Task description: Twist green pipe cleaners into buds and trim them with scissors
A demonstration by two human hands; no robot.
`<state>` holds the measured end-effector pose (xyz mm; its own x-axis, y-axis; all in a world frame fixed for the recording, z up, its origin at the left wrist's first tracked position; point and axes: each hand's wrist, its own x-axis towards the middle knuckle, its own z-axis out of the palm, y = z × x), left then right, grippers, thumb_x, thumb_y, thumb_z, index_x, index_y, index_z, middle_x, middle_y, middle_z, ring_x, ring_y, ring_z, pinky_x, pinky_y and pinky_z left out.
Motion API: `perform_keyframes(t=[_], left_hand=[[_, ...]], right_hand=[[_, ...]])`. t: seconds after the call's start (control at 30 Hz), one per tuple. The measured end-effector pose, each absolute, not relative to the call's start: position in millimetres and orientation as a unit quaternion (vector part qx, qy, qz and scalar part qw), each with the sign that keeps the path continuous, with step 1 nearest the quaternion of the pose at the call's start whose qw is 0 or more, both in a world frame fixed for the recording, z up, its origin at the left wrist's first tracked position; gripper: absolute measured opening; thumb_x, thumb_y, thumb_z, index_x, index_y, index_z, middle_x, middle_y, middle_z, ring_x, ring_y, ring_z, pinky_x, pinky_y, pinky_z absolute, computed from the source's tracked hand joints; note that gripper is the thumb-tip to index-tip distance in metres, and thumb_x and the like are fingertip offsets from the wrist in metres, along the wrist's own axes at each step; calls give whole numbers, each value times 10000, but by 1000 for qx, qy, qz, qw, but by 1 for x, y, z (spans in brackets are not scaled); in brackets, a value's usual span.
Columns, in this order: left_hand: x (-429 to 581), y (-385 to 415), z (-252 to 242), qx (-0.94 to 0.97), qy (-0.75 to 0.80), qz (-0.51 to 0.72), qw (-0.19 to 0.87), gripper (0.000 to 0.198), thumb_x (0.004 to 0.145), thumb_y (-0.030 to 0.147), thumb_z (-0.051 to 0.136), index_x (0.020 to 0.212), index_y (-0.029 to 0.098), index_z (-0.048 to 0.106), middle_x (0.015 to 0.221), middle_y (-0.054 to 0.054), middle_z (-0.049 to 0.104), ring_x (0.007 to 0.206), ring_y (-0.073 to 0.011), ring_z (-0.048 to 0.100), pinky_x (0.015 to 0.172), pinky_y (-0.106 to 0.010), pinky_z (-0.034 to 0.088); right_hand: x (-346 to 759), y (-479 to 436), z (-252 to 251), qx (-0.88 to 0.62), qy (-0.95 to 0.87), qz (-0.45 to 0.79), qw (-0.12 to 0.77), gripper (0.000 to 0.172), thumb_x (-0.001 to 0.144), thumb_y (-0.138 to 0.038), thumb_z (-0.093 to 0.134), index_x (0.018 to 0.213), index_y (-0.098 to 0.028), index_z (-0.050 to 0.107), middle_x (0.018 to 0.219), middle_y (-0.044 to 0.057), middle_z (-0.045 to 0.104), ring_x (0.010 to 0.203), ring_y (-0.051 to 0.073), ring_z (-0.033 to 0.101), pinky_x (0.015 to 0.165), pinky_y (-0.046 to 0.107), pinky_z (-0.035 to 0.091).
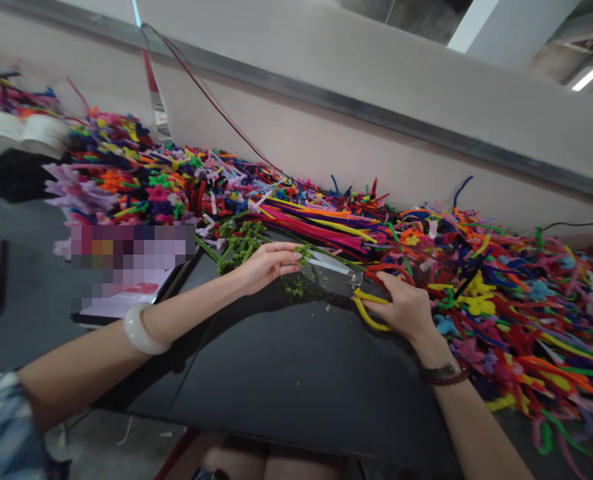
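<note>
We are looking down at our two hands over a black table [281, 380]. Our left hand [269, 265] is pinching a green pipe cleaner [303, 252] tight in its fingers, and the fuzzy end is poking out to the right. Our right hand [401, 303] is closing around the yellow handles [369, 310] of the scissors [332, 265]. The scissors are lying long ways from right to left, with the shiny blades pointing left at the green end. The left hand is the nearer hand to it. We cannot tell if the blades are apart or together. Nothing is standing between them. Green fuzz bits [293, 288] are lying on the table below, and a bunch of green stems [241, 245] is sitting just left of our left hand. A big heap of colorful pipe cleaners [501, 300] is spreading along the far side and the right.
</note>
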<state>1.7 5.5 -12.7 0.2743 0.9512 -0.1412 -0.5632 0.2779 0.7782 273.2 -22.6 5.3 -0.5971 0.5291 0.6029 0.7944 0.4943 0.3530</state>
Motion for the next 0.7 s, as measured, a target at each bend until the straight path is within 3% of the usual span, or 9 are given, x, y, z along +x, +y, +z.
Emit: perform_keyframes(t=[0.53,0.7], left_hand=[[2,6,-12,295,311,509,747,136,637,11,571,716,113,615,575,-12,632,530,-92,589,635,-227,492],[2,6,-11,297,308,506,749,138,657,18,550,739,118,598,584,-8,628,540,-94,598,635,-227,494]], right_hand=[[277,-23,5,-406,-845,-296,184,399,772,-470,429,895,-129,595,791,69,675,629,157,622,486,232,379],[272,-24,7,-438,-818,-290,237,397,722,-487,489,862,-126,580,731,64,663,619,161,612,507,226,394]])
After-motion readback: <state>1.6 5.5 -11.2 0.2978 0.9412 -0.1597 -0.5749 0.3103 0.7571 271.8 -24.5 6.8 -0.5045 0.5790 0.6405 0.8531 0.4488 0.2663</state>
